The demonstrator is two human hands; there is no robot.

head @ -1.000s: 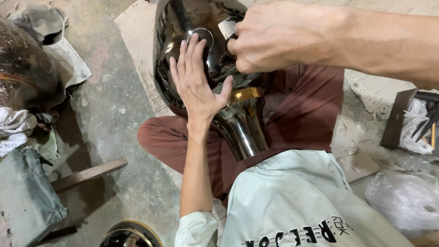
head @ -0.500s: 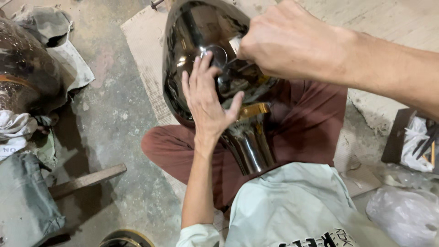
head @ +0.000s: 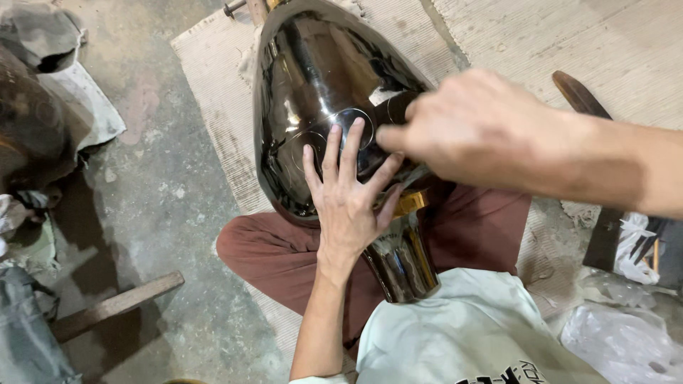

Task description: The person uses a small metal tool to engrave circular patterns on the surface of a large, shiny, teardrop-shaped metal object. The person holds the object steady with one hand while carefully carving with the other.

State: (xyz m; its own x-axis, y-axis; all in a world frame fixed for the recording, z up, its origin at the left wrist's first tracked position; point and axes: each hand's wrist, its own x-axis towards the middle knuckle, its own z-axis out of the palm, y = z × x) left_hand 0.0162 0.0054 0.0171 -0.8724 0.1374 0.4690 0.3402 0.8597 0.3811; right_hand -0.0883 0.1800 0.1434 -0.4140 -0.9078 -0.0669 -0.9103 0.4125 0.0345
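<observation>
**Both hands on the big dark vessel**

Centre of the frame, the glossy dark metal vessel point(head: 313, 92) lies across the seated person's lap, its wide rounded body reaching to the top centre, its narrow neck pointing down toward the pale shirt point(head: 477, 327) at the bottom. A brass-coloured band point(head: 411, 203) rings the neck, just right of the wrist.

The left hand point(head: 348, 195) comes up from the bottom centre and lies flat on the vessel's belly, fingers point(head: 353, 142) spread wide, gripping nothing, fingertips beside an engraved circle point(head: 348, 121).

The right hand point(head: 473, 128) comes in from the right edge, blurred, fingers curled and pressed against the vessel's right flank. Something pale shows at its fingertips, but what it clutches I cannot tell.

Under it all, a woven mat point(head: 213, 92) on the concrete floor point(head: 156, 213). Lower left, a wooden stick point(head: 117, 306). Far left, another dark vessel point(head: 28, 121) with rags. At the right edge, a plastic bag point(head: 626, 341).
</observation>
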